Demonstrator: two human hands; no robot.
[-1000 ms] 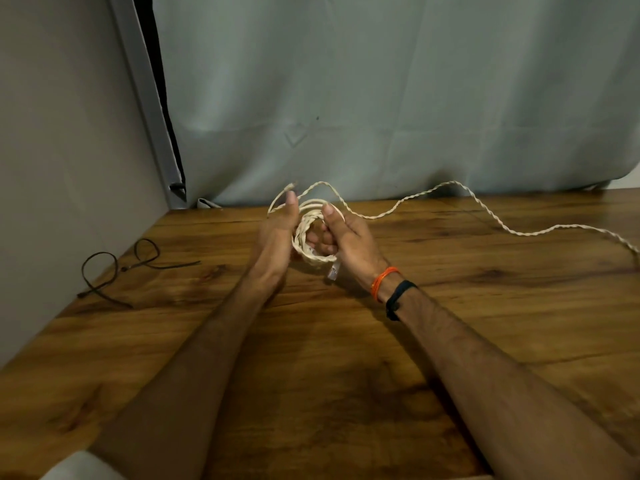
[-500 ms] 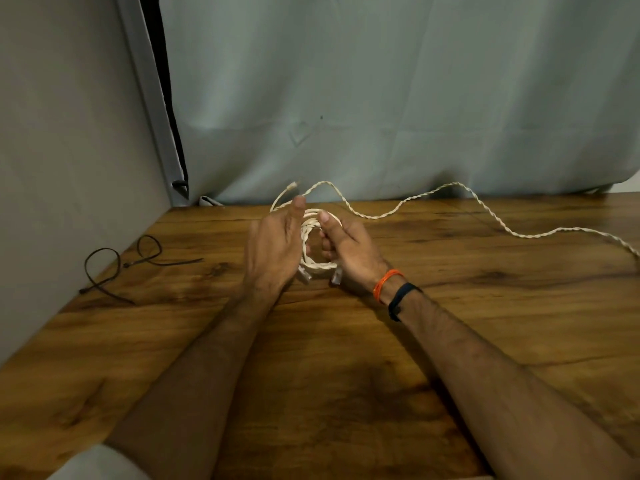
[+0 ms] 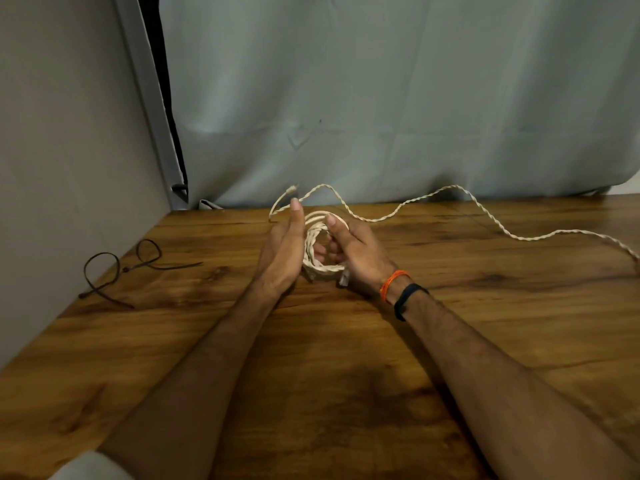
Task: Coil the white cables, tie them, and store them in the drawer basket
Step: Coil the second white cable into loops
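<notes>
White twisted cable point(image 3: 433, 199), partly wound into a small coil point(image 3: 317, 251) that we hold between both hands above the wooden counter point(image 3: 346, 393), near its far edge. Our left hand point(image 3: 282, 254) stands on the coil's left side, thumb raised and palm turned toward the loops; its fingers lie behind the coil and we cannot tell how tightly they close. Our right hand point(image 3: 356, 252) curls round the coil's right side, thumb tip resting on the top loops and fingers passing through the opening. A pale connector point(image 3: 344, 279) hangs at the coil's lower right, just beside the right palm. A short free end point(image 3: 282, 199) arches up and left from the coil, behind the left thumb. The uncoiled remainder of the cable leaves the top of the coil, runs right in loose waves along the counter, and reaches the frame's right edge. Our right wrist carries an orange thread band point(image 3: 393, 284) and, just behind it, a dark wristband point(image 3: 408, 299). Well left of the coil, a dark cable tie point(image 3: 117, 270) lies looped on the counter beside the grey side wall point(image 3: 62, 150). A pale curtain point(image 3: 381, 98) hangs behind the coil along the counter's far edge. The drawer basket does not appear in this view.
</notes>
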